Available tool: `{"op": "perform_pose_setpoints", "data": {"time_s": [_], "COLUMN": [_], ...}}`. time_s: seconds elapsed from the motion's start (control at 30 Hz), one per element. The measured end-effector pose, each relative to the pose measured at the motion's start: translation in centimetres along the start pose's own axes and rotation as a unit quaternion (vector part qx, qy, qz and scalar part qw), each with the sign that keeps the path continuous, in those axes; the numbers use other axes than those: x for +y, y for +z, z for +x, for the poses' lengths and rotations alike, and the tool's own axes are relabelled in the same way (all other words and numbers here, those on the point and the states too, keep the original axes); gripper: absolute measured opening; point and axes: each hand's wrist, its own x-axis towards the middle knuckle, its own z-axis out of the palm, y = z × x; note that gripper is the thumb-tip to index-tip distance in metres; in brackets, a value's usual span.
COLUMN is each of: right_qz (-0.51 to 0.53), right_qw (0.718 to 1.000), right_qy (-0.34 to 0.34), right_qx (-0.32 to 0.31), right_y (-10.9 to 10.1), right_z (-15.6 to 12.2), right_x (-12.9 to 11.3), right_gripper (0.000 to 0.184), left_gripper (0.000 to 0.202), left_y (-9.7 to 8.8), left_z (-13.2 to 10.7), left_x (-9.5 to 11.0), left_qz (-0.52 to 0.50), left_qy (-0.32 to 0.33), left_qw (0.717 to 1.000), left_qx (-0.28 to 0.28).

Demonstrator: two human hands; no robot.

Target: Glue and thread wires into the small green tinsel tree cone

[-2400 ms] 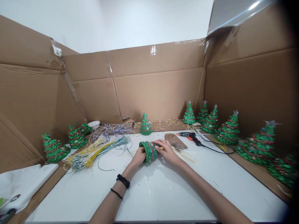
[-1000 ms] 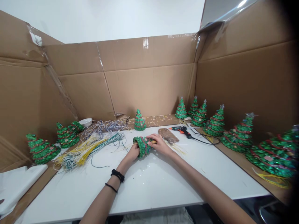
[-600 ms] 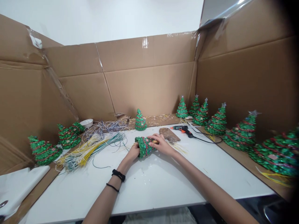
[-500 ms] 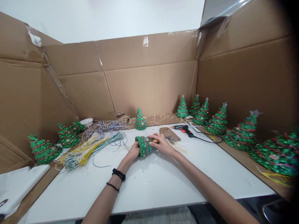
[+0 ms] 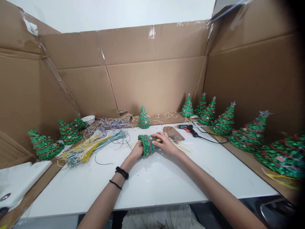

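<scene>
A small glittery green Christmas tree (image 5: 147, 145) lies tipped on its side over the white table (image 5: 152, 190), its base end facing left. My left hand (image 5: 137, 150) is closed on that base end, with the fingers partly hidden. Against the tree's right part, my right hand (image 5: 165, 143) is closed around a short tan handle (image 5: 158, 140); the rest of that tool is hidden. Just beyond my right hand lies a brown flat piece (image 5: 173, 132) with thin wires by it. Another small Christmas tree (image 5: 144, 118) stands upright behind my hands.
A glue gun (image 5: 190, 129) with a black cord lies at the back right. Several star-topped trees (image 5: 222, 122) line the right side; more trees (image 5: 44, 146) stand left. Bundled wires (image 5: 92, 149), a white bowl (image 5: 88, 119) and cardboard walls (image 5: 152, 79) surround the work surface.
The view has tilted slightly, so the scene sits a little higher in the picture. Both hands keep their hold on the tree and the tan handle, with only slight movement.
</scene>
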Motion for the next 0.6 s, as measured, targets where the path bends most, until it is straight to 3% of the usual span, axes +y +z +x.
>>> {"op": "perform_pose_setpoints", "data": {"time_s": [0.4, 0.53, 0.6], "right_qz": [0.017, 0.102, 0.147], "right_qw": [1.0, 0.994, 0.988], "right_qy": [0.009, 0.025, 0.036], "right_qx": [0.005, -0.015, 0.025], "right_y": [0.2, -1.6, -2.9], "right_z": [-0.1, -0.2, -0.5], "right_x": [-0.1, 0.4, 0.9], "right_gripper": [0.035, 0.038, 0.04], "left_gripper": [0.025, 0.024, 0.022], "left_y": [-0.4, -0.3, -0.2], "left_z": [0.1, 0.0, -0.1], "left_x": [-0.5, -0.4, -0.4], "left_qz": [0.015, -0.004, -0.022], "left_qy": [0.006, -0.026, -0.033], "left_qw": [1.0, 0.999, 0.999], "left_qx": [0.004, 0.018, 0.025]}}
